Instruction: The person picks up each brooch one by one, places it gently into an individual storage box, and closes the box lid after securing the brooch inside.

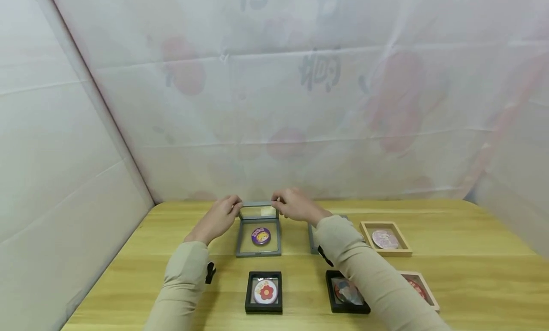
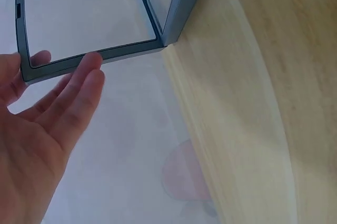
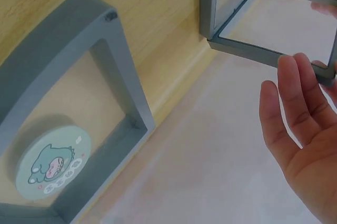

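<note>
A grey display frame (image 1: 238,240) lies opened on the table, its hinged lid (image 1: 257,203) raised at the far side. On the clear film of the lower half is a round purple badge (image 1: 260,236) with a yellow figure. My left hand (image 1: 220,216) pinches the lid's upper left corner; in the left wrist view its thumb and fingers lie on either side of the rim (image 2: 60,70). At the opposite corner my right hand (image 1: 296,205) holds the lid, fingers along the rim (image 3: 247,52) in the right wrist view.
Another grey frame (image 3: 131,82) with a green badge (image 3: 52,162) stands right, partly behind the right sleeve. Nearer are black frames (image 1: 263,309) (image 1: 349,309) with badges. Wooden (image 1: 405,252) and pale (image 1: 431,297) frames lie far right. A white curtain (image 1: 257,107) hangs behind the table.
</note>
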